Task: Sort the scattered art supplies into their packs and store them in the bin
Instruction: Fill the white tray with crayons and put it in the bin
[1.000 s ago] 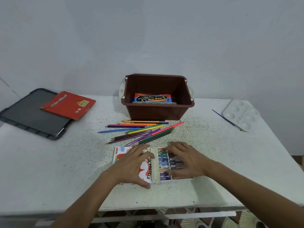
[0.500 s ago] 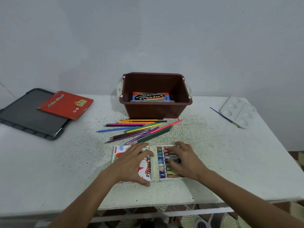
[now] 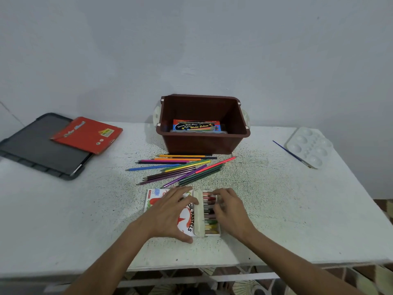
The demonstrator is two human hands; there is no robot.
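- Done: the blue watercolour pack (image 3: 196, 126) lies in the brown plastic bin (image 3: 202, 134).
- The left hand (image 3: 170, 211) presses spread fingers on the white oil-pastel box (image 3: 190, 218). The right hand (image 3: 230, 211) is bent over the pastels, grip unclear.
- Remaining: loose coloured pencils (image 3: 180, 167) just beyond the fingertips.

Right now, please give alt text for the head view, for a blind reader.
On a white table, the left hand rests on the lid of an open oil pastels box while the right hand touches the pastels. Beyond lie loose coloured pencils and a brown bin holding a watercolour pack.
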